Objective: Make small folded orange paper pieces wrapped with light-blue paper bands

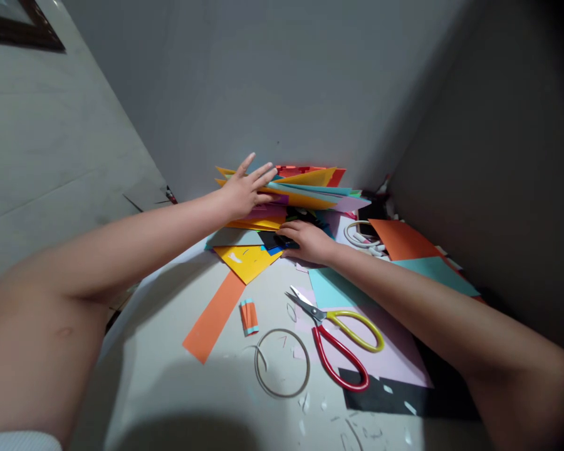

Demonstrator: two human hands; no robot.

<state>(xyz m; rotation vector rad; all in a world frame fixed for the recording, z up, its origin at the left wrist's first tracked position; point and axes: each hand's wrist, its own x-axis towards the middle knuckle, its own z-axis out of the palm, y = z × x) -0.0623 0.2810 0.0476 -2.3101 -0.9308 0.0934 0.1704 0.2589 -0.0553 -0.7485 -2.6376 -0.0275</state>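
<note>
A fanned stack of coloured paper sheets (305,188) leans against the back wall. My left hand (244,188) lies on its upper left side with fingers stretched out and spread, lifting the top sheets. Below it, my right hand (305,241) reaches under the raised sheets, its fingers curled on a dark blue or black sheet (270,241) in the pile. A yellow sheet (247,260) sticks out beneath, toward me.
Scissors (338,335) with one red and one yellow handle lie on a pink sheet (399,354). An orange strip (214,316), a small folded orange piece (249,316), a thin ring (282,363) and paper scraps lie on the white table. Orange and teal sheets (418,254) are at right.
</note>
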